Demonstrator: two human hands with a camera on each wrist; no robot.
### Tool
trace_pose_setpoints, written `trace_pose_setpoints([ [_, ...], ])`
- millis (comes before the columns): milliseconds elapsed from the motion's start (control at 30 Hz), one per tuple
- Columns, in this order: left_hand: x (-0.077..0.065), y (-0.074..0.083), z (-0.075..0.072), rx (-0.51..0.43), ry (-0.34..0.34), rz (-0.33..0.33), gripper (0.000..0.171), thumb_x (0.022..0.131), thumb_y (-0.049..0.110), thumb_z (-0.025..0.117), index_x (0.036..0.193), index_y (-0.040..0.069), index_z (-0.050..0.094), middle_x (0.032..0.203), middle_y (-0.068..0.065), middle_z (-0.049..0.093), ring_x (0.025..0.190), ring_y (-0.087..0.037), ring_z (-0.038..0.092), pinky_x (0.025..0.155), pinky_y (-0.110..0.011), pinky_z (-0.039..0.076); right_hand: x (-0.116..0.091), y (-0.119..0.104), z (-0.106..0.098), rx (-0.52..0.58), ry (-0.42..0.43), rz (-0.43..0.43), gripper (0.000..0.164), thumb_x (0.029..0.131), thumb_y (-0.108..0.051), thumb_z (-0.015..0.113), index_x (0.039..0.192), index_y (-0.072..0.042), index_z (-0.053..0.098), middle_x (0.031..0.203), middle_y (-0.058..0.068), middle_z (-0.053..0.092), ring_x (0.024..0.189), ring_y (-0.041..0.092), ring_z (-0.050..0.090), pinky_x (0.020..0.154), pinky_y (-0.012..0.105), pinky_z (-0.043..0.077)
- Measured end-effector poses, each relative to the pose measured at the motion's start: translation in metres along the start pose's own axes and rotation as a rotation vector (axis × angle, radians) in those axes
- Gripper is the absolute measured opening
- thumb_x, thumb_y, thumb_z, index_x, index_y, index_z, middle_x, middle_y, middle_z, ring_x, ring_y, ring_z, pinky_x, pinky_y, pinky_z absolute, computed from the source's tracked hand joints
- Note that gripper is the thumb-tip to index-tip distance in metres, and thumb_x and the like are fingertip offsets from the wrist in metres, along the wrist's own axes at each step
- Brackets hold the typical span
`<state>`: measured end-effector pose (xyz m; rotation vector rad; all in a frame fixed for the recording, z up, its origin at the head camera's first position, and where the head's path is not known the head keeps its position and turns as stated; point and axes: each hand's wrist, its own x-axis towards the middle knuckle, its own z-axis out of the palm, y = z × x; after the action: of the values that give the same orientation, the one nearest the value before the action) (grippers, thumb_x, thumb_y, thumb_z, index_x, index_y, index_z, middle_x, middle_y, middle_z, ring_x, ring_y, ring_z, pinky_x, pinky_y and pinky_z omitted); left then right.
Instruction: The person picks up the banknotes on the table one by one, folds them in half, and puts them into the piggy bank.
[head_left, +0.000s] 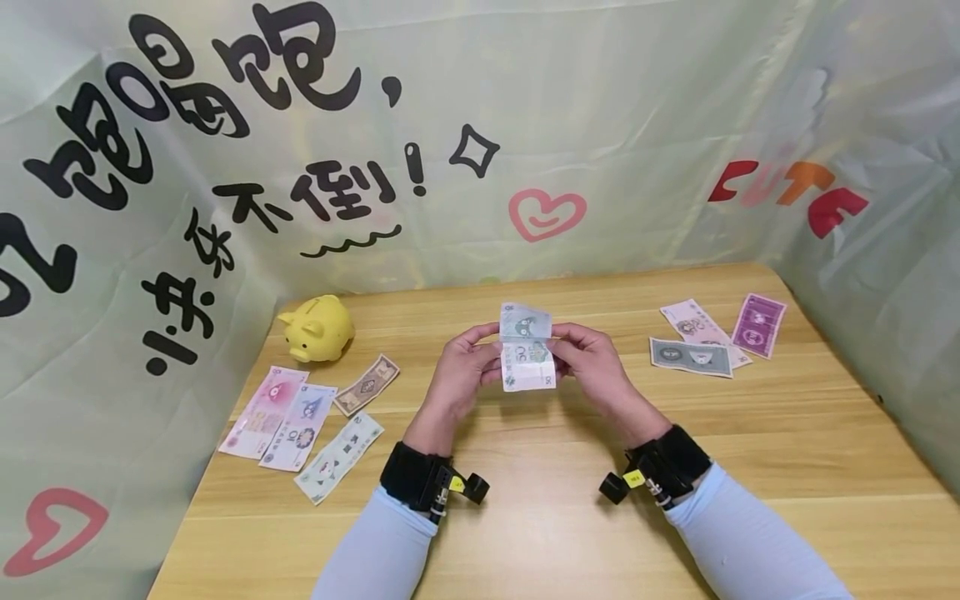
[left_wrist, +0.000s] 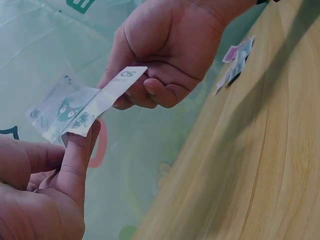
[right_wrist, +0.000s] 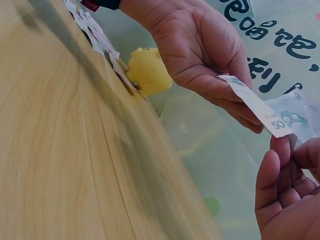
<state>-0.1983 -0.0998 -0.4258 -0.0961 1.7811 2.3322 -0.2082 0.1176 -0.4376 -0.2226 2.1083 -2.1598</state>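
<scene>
Both hands hold up a small green-and-white play banknote (head_left: 527, 367) marked 50, creased across its width, over the middle of the table. My left hand (head_left: 459, 371) pinches its left edge between thumb and fingers. At the opposite edge, my right hand (head_left: 597, 371) grips it the same way. The left wrist view shows the note (left_wrist: 112, 97) bent along the crease, its near part angled away from the far part. From the right wrist view, the "50" corner of the note (right_wrist: 272, 120) sits at the right hand's fingertips (right_wrist: 281, 147).
A yellow piggy bank (head_left: 318, 328) stands at the back left of the wooden table (head_left: 540, 517). Before it lie several notes, including a pink one (head_left: 264, 412) and a brown one (head_left: 367, 385). At the back right, a purple note (head_left: 759, 325) and a grey-green one (head_left: 690, 357) overlap a pale pink note (head_left: 697, 321).
</scene>
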Motion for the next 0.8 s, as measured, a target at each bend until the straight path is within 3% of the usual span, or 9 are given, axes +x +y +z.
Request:
trace_pose_setpoints([
  [100,0.001,-0.001,-0.002,0.011,-0.012,-0.013,0.032,0.111,0.014,0.055,0.139,0.002,0.064,0.102,-0.011,0.076,0.082,-0.015,0.075,0.071,-0.026,0.065,0.0,0.001,0.001,-0.001,0.015,-0.016,0.026,0.105,-0.004,0.057,0.125,0.011,0.067,0.093,-0.001,0.073,0.07,0.012,0.063,0.061,0.023,0.057],
  [233,0.002,-0.003,-0.003,0.079,-0.036,-0.058,0.04,0.112,0.033,0.054,0.132,0.002,0.069,0.1,-0.011,0.075,0.079,-0.016,0.075,0.074,-0.029,0.065,-0.001,0.003,0.002,-0.097,0.024,-0.068,0.024,0.107,-0.003,0.053,0.118,0.006,0.073,0.107,0.009,0.074,0.073,0.013,0.064,0.063,0.025,0.058],
  [333,0.002,-0.004,-0.003,0.151,-0.04,-0.063,0.034,0.109,0.028,0.061,0.123,-0.002,0.072,0.099,-0.011,0.075,0.079,-0.016,0.074,0.075,-0.032,0.066,-0.002,0.003,0.004,-0.176,0.014,-0.095,0.027,0.108,-0.005,0.052,0.121,0.003,0.074,0.112,0.018,0.073,0.074,0.013,0.067,0.065,0.027,0.06],
  [400,0.001,-0.005,-0.001,0.199,-0.017,-0.037,0.026,0.106,0.019,0.066,0.117,-0.003,0.074,0.099,-0.011,0.075,0.079,-0.015,0.072,0.078,-0.036,0.066,-0.002,0.003,0.005,-0.166,0.005,-0.076,0.03,0.111,-0.011,0.05,0.127,0.002,0.071,0.11,0.02,0.074,0.076,0.014,0.068,0.067,0.028,0.061],
  [500,0.0,-0.005,0.002,0.255,0.045,0.022,0.02,0.104,0.013,0.068,0.11,-0.004,0.076,0.099,-0.011,0.075,0.079,-0.014,0.071,0.082,-0.044,0.066,-0.001,0.004,0.006,-0.11,0.003,-0.016,0.039,0.114,-0.024,0.047,0.131,0.004,0.067,0.101,0.014,0.075,0.078,0.014,0.069,0.068,0.027,0.06],
  [667,-0.002,-0.006,0.008,0.285,0.099,0.087,0.018,0.103,0.013,0.069,0.106,-0.003,0.077,0.099,-0.014,0.078,0.079,-0.013,0.072,0.086,-0.051,0.065,0.002,0.007,0.007,-0.121,-0.029,0.058,0.041,0.111,-0.028,0.057,0.113,0.01,0.07,0.087,0.003,0.073,0.073,0.013,0.068,0.066,0.031,0.062],
  [800,-0.003,-0.008,0.011,0.261,0.104,0.111,0.019,0.103,0.013,0.069,0.106,-0.004,0.077,0.097,-0.015,0.078,0.077,-0.013,0.073,0.086,-0.052,0.065,0.001,0.007,0.01,-0.169,-0.051,0.061,0.033,0.107,-0.021,0.064,0.106,0.012,0.071,0.086,0.012,0.073,0.067,0.014,0.068,0.062,0.034,0.064],
])
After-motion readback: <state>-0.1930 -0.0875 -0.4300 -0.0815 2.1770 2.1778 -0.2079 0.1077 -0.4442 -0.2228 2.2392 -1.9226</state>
